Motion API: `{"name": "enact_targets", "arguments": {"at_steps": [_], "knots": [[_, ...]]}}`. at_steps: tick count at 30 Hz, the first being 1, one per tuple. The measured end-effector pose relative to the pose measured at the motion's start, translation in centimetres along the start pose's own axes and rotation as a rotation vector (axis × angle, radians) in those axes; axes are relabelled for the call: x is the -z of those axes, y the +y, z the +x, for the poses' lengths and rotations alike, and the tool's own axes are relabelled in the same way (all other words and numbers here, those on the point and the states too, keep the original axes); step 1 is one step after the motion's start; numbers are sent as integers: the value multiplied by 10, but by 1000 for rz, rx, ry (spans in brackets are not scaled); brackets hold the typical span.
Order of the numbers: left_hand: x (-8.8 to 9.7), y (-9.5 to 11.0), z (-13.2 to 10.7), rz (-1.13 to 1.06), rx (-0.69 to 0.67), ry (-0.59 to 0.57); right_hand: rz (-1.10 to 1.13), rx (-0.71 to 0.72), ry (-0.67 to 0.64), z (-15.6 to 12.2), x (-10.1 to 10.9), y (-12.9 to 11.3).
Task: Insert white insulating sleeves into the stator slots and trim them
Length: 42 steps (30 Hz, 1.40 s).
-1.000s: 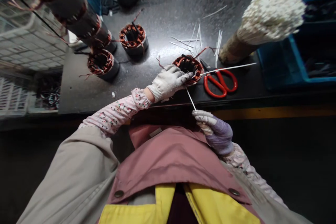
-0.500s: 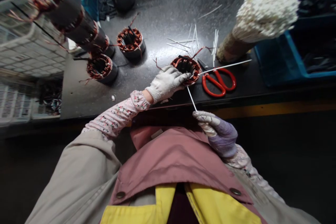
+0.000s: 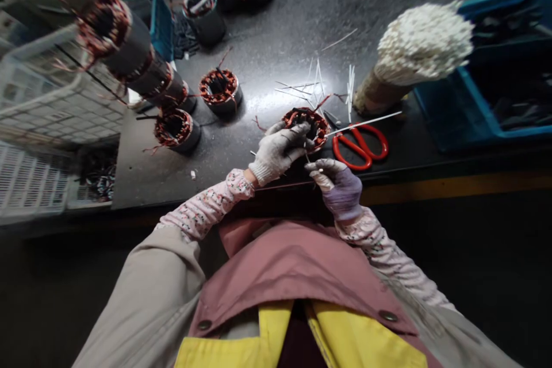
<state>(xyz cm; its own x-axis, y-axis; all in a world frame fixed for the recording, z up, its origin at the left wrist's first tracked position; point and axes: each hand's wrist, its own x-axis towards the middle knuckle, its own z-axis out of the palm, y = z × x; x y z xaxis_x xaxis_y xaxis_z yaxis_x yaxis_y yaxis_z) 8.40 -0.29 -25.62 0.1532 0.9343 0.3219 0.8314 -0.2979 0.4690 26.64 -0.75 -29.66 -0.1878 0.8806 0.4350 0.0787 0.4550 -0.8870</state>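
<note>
Down at the front edge of the tabletop point(image 3: 267, 29), about midway along, sits the stator point(image 3: 319, 126), its copper winding facing up. The left hand point(image 3: 279, 149), in a pale knit glove, is right on it: the fingers are curled over the near rim and closed against the winding. The right hand point(image 3: 340, 184), purple-gloved, is just beside the stator on the near side, at the very edge of the tabletop, its thumb and fingertips pinched together. Between the two hands shows a short piece of a thin white strip point(image 3: 307, 156); the right hand looks to be pinching it, though the view is too small there to be sure. The hands are close, almost touching.

Just right of the stator lie red scissors point(image 3: 361, 148) with a long white strip point(image 3: 366, 122) laid across them. Behind, loose white strips point(image 3: 317, 77) are scattered, and a thick bundle of white sleeves point(image 3: 420, 46) leans towards the blue bin point(image 3: 448, 121) at the right edge. Two more stators point(image 3: 219, 89) stand towards the left edge.
</note>
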Motion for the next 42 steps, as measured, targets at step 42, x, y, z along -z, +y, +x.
{"name": "enact_targets", "arguments": {"at_steps": [42], "knots": [[-12,-12,1,65,-263,57,-857,525,-332,44,14,-30]]}}
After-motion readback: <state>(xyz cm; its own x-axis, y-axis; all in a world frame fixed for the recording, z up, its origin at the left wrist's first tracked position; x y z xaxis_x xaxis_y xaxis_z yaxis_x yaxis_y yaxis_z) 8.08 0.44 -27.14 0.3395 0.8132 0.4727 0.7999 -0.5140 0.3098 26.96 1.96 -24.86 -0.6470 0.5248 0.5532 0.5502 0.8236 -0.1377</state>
